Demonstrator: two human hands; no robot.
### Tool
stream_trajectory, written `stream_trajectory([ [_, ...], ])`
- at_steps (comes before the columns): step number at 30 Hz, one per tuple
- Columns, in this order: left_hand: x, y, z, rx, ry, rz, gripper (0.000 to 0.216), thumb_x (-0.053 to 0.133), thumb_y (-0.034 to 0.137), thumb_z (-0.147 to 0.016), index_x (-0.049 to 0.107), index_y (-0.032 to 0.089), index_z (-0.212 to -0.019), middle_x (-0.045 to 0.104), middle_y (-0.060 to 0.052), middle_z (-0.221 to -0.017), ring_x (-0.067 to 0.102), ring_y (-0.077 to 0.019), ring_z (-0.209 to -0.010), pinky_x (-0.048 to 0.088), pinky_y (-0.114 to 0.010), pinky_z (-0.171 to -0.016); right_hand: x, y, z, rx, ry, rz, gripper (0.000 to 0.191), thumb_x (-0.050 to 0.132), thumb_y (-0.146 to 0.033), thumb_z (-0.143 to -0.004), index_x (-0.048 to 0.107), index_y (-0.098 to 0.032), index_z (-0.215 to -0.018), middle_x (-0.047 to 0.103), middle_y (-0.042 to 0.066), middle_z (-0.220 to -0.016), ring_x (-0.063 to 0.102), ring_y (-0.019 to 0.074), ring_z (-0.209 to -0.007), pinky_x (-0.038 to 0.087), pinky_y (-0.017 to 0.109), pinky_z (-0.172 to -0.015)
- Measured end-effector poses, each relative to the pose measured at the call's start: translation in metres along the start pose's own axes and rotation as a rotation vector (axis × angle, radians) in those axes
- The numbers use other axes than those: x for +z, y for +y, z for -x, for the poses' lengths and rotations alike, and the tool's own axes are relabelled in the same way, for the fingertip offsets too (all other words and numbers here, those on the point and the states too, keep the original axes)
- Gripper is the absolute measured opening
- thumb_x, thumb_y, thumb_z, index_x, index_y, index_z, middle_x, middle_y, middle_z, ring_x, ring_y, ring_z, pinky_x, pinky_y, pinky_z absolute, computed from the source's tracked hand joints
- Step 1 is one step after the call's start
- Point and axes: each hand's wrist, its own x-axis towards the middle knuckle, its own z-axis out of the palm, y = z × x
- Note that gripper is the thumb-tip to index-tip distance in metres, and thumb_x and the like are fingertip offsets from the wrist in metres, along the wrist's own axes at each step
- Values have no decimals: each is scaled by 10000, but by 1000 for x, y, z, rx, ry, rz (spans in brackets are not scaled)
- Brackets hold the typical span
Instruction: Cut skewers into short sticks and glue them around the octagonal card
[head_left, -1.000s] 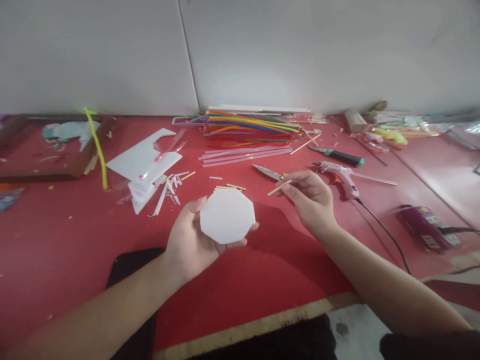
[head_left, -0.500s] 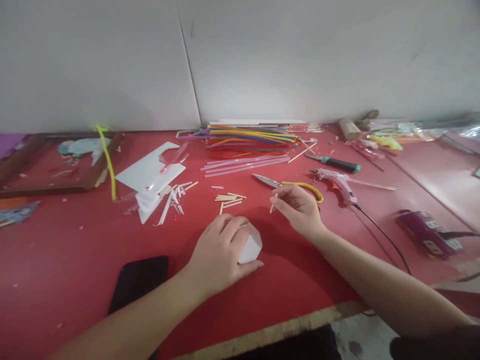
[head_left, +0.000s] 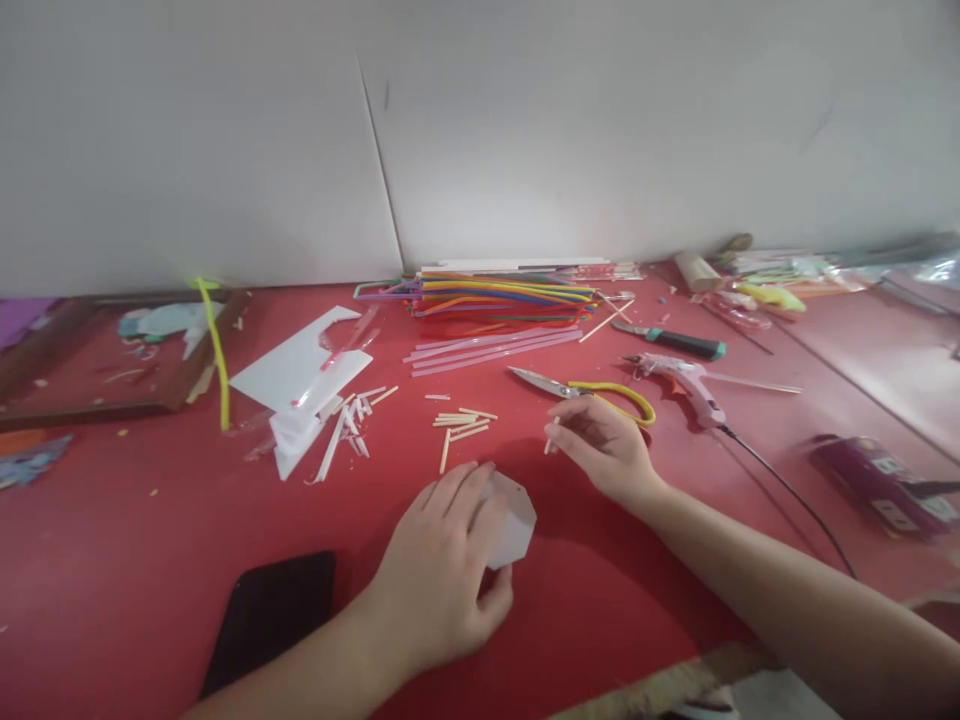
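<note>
My left hand [head_left: 442, 570] is wrapped over a white many-sided piece [head_left: 514, 522], which looks like paper or card; my fingers hide its left part. Between thumb and fingertips of my right hand [head_left: 606, 447] is pinched a short wooden stick [head_left: 551, 437], held just above the red table. Several more short wooden sticks [head_left: 463, 419] lie in a loose group beyond my left hand. Scissors [head_left: 544, 382] with yellow handles rest right behind my right hand.
A pink glue gun [head_left: 686, 383] with a cord lies at right, near a green-black cutting tool [head_left: 679, 343]. Coloured pipe cleaners [head_left: 506, 300] are heaped at the back. White scraps [head_left: 300, 360] lie left, a black phone [head_left: 274, 610] front left, and a purple box [head_left: 885, 485] far right.
The whole view has shifted, so things sit lower in the picture. My left thumb has drawn in under the white piece, which shows more. My right hand still pinches the stick.
</note>
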Motion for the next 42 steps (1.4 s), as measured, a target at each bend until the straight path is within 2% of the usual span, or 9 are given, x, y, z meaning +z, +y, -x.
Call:
stream_trajectory([
  [3, 4, -2, -3, -18, 56, -43, 506, 630, 451, -809, 600, 93, -1165, 609, -218, -1204, 562, -389, -1102, 521, -554, -866, 0, 0, -2, 25, 1, -43, 179, 672, -344, -851, 602, -191, -914, 640, 0, -710, 664, 137, -598, 551, 269, -567],
  [9, 10, 3, -3, -41, 172, -179, 864, 513, 810, -713, 629, 37, -1081, 598, -271, -1158, 566, -444, -1060, 532, -564, -794, 0, 0, -3, 28, -62, -61, 162, 646, -338, -875, 607, -187, -918, 691, 32, -740, 681, 147, -632, 564, 280, -594],
  [13, 11, 14, -1, 87, 244, -109, 672, 554, 642, -830, 615, 43, -1129, 580, -244, -1257, 508, -433, -1185, 510, -536, -891, 2, -2, -3, 32, -86, -99, 175, 641, -357, -879, 606, -187, -894, 697, 34, -731, 693, 149, -644, 588, 290, -628],
  [17, 11, 24, 0, 140, 273, -79, 311, 567, 320, -866, 637, 110, -1083, 661, -149, -1141, 579, -367, -1097, 531, -491, -874, 5, -3, -3, 50, -89, -106, 207, 649, -396, -867, 598, -196, -891, 679, 17, -707, 690, 149, -619, 590, 292, -615],
  [20, 13, 26, 1, 100, 319, -120, 357, 557, 169, -794, 599, 77, -1137, 647, -182, -1149, 572, -398, -1105, 540, -536, -848, 8, -2, -1, 81, -97, -104, 231, 663, -418, -851, 585, -201, -867, 663, 3, -678, 678, 145, -592, 584, 284, -587],
  [25, 11, 21, 1, -16, 250, -174, 311, 551, 186, -765, 614, 88, -1054, 628, -218, -1190, 528, -476, -1181, 532, -611, -848, 9, -1, 2, 106, -88, -145, 245, 681, -407, -839, 548, -205, -800, 663, 3, -663, 675, 143, -598, 584, 276, -588],
  [29, 6, 17, -1, 14, 165, -177, 280, 528, 199, -791, 646, 121, -1034, 675, -176, -1140, 624, -420, -1069, 585, -531, -750, 10, 2, 1, 58, -46, -172, 217, 690, -365, -840, 552, -204, -798, 685, 22, -773, 688, 136, -660, 590, 271, -638],
  [34, 7, 17, 0, 24, 199, -248, 274, 545, 243, -819, 673, 135, -1037, 710, -135, -1092, 672, -365, -936, 601, -450, -611, 9, 3, 2, 123, -103, -209, 167, 646, -353, -880, 599, -193, -866, 728, 51, -781, 721, 171, -706, 622, 316, -674],
  [42, 16, 21, 16, 38, 155, -330, 369, 599, 308, -848, 652, 107, -1153, 691, -127, -1150, 643, -316, -951, 581, -402, -653, 9, 1, 5, 77, -166, -144, 119, 616, -267, -903, 645, -188, -988, 751, 70, -893, 735, 175, -827, 624, 306, -736],
])
